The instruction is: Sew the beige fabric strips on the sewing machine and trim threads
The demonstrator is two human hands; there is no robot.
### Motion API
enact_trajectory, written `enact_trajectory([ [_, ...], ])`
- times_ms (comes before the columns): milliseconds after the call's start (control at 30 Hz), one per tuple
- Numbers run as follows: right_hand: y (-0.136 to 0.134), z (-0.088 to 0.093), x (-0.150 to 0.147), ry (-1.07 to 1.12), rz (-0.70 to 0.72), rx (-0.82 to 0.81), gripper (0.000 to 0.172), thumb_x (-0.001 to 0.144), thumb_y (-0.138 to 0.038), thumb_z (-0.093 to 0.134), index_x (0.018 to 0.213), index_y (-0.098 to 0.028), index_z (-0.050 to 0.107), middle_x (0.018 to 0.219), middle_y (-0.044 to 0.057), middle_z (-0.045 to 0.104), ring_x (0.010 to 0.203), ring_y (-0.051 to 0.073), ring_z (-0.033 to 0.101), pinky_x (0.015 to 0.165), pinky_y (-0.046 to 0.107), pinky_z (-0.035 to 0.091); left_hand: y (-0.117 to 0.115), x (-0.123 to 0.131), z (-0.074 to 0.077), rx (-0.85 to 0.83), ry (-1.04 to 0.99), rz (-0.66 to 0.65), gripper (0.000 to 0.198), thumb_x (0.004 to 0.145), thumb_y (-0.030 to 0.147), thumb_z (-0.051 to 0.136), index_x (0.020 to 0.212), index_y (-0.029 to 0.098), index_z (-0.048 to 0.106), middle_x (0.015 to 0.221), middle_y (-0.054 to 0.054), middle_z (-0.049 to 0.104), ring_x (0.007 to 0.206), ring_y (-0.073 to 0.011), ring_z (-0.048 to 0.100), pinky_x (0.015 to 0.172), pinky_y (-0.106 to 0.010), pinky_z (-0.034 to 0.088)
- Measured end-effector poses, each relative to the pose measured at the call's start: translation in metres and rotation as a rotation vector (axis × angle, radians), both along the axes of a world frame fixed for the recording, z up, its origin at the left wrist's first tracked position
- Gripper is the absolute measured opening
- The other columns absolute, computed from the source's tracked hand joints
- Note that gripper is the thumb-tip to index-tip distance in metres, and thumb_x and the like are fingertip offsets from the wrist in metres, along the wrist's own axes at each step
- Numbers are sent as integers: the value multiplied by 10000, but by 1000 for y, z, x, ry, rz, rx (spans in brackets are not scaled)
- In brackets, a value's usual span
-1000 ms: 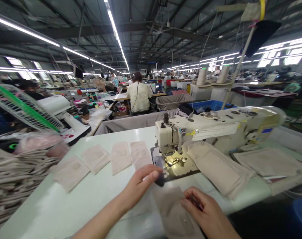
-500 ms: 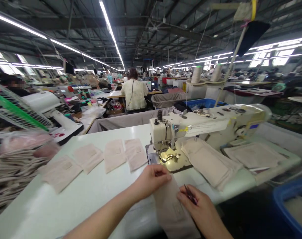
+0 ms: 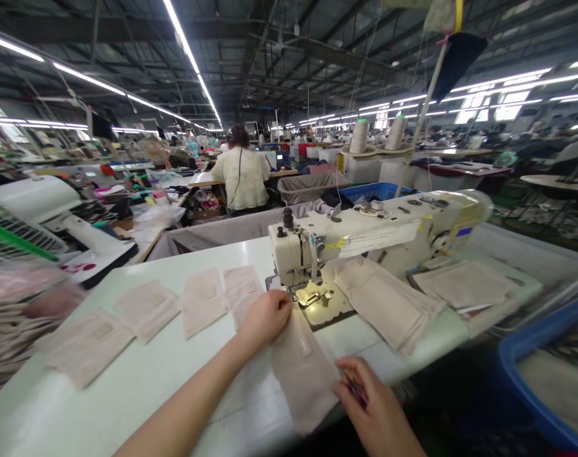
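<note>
the right hand (image 3: 372, 397) has its grip wrapped around partly hidden thread snips (image 3: 353, 386), at the right edge of a beige fabric panel (image 3: 304, 381). the panel lies on the surface (image 3: 165, 387), its far end pinched in the left hand's (image 3: 266, 316) grip, near the sewing machine (image 3: 291, 254). four more panels (image 3: 200, 304) lie left, a fabric stack (image 3: 388, 304) right; far off, a person (image 3: 245, 174) sits.

My remote feed showed me a sewing factory, one big shared hall. I knew it by the industrial sewing machine (image 3: 388, 219) on its pale table (image 3: 143, 374), the thread cones (image 3: 359, 137) behind it and the stacked cloth pieces (image 3: 388, 308) close by. Beyond, I saw a co-worker (image 3: 243, 179) seated at another workstation (image 3: 202, 180), and long tube lights (image 3: 181, 35) ran beneath a metal roof (image 3: 336, 51).
</note>
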State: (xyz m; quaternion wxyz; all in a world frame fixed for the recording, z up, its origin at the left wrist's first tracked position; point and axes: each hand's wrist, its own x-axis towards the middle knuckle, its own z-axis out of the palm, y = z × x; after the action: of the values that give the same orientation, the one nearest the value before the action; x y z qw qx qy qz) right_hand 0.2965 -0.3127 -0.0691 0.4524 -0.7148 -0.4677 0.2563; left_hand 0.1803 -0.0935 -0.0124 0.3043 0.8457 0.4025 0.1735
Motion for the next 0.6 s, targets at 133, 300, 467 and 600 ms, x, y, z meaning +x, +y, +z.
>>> enact_trajectory([
  [133,-3,-1,5,-97,97,9,173,913,-341,518,839,-211,604,677,-20,591,622,154,574,594,232,435,-3,3,-5,133,72,5,158,772,120,525,638,190,571,738,-40,612,713,-191,547,659,-279,350],
  [300,-4,-2,18,-319,333,162,161,838,-104,482,926,-213,562,761,-13,572,649,136,544,591,222,405,3,4,-8,154,133,2,134,770,115,542,664,190,575,738,-31,633,703,-177,562,630,-259,357],
  [467,0,-5,26,-476,489,314,254,814,-33,440,973,-209,531,883,41,603,754,164,565,635,246,414,11,6,-9,132,169,0,160,775,108,542,643,193,569,703,-17,654,685,-160,583,619,-240,369],
  [600,1,-8,23,-588,505,292,319,764,-40,506,1027,-211,562,972,51,634,824,187,593,639,261,409,13,8,-6,125,205,21,176,785,118,528,631,195,568,677,-16,662,657,-160,587,594,-245,356],
])
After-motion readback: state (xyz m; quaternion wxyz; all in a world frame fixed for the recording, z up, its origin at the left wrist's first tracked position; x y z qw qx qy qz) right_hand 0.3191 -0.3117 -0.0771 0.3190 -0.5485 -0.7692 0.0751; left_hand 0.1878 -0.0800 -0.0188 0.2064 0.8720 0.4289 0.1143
